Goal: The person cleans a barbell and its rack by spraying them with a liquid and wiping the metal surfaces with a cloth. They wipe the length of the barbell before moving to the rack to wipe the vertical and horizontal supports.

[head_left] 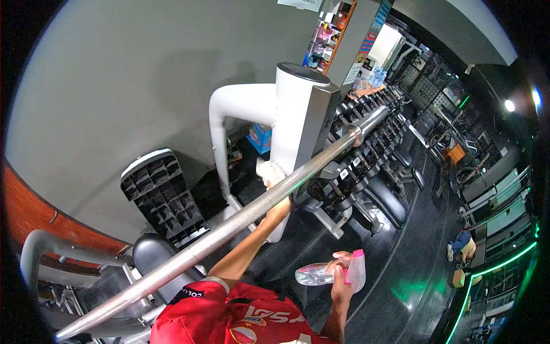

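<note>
My left hand (269, 182) is partly hidden behind a long metal barbell (246, 226) and is closed on a white cloth (271, 171). The cloth rests against the white upright post (291, 120) of a gym frame. Lower right, my right hand (340, 275) wraps round a clear spray bottle (314, 274) with a pink and white top (357, 269). The bottle lies sideways in the grip, away from the post. The barbell runs diagonally between my body and the post.
Dumbbells (349, 178) fill a rack at the right of the post. A padded bench (384, 200) stands beside it. A black step platform (163, 192) leans at the wall. A blue box (260, 139) sits behind the post. Another person (464, 246) is far right.
</note>
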`<action>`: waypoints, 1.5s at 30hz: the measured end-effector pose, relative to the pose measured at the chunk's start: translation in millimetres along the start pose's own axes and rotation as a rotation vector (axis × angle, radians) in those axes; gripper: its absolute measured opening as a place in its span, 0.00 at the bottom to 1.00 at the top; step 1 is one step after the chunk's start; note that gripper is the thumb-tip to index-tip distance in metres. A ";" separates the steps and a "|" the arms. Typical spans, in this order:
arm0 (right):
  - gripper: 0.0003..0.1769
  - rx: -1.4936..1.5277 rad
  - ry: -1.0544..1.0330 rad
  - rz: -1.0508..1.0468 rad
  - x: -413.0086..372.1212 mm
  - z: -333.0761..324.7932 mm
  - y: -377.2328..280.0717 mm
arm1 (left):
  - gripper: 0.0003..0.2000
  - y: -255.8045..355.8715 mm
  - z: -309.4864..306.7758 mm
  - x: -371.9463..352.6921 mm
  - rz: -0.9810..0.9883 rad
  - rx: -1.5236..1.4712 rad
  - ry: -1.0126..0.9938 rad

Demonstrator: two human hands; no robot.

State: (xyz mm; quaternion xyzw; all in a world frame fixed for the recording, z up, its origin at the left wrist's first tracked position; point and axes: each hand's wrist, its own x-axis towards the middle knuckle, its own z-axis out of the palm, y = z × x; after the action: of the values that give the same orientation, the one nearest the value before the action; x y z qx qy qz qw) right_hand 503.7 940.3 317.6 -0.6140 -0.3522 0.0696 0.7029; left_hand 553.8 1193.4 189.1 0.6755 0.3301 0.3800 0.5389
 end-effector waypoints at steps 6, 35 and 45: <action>0.16 0.067 0.035 0.008 -5.4 3.5 12.4 | 0.14 -38.1 2.8 -23.4 0.417 0.218 -0.037; 0.16 -0.690 -0.080 0.161 -37.4 35.9 122.7 | 0.17 -89.9 -154.3 -137.4 -0.957 -0.240 -0.498; 0.16 -0.642 -0.093 0.238 -43.8 42.6 128.0 | 0.21 -95.6 -171.1 -138.2 -0.677 0.079 -0.598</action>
State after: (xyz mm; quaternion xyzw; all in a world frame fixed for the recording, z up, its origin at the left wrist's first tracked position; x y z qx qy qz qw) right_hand 489.3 982.0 182.8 -0.8369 -0.3135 0.0646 0.4440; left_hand 333.5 1176.1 96.1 0.6296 0.3766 -0.0422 0.6782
